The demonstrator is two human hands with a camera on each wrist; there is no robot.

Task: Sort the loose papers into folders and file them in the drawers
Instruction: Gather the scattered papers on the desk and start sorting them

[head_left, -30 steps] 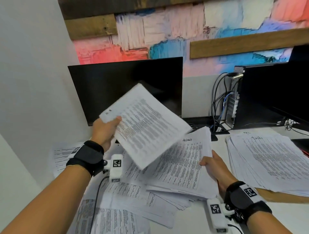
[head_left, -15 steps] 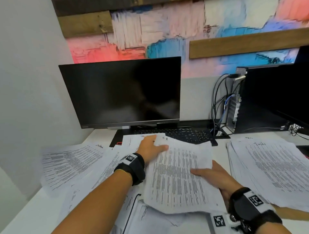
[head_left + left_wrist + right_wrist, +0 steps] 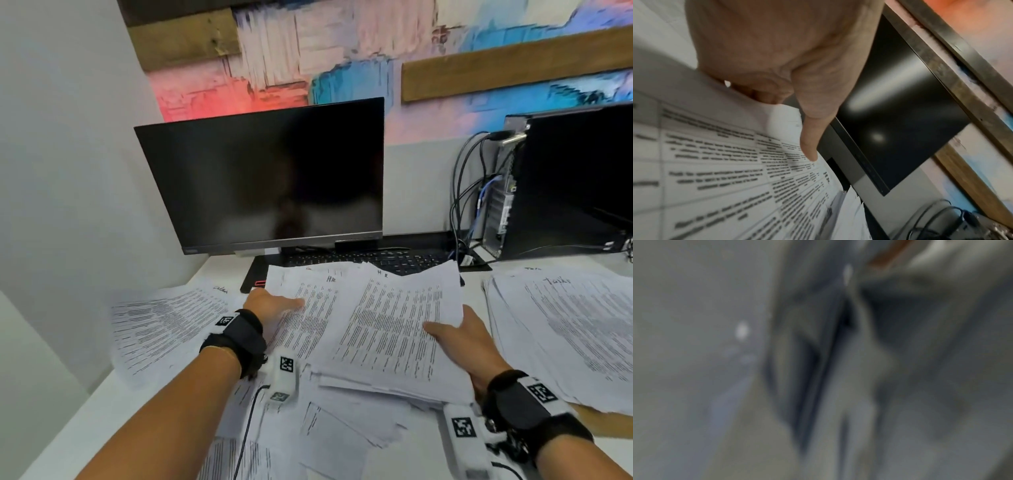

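Observation:
White printed papers cover the desk. My right hand (image 3: 459,337) grips the near right edge of a thick stack of papers (image 3: 394,329), thumb on top and fingers underneath. My left hand (image 3: 270,305) pinches a sheet marked "HR" (image 3: 318,308) lying just left of that stack. In the left wrist view my thumb (image 3: 809,142) lies on the printed sheet (image 3: 715,178) and the other fingers are tucked beneath it. The right wrist view is dark and blurred. A brown folder (image 3: 606,423) peeks out from under the right-hand pile.
A dark monitor (image 3: 267,178) and a black keyboard (image 3: 383,258) stand behind the papers. A computer tower (image 3: 568,185) with cables (image 3: 469,205) is at the back right. Sorted piles lie at the left (image 3: 164,325) and right (image 3: 568,325). Loose sheets (image 3: 335,435) spread toward the front edge.
My left hand no longer holds the raised sheaf; it came down onto the stack in my right hand and has drawn the top sheet to the left.

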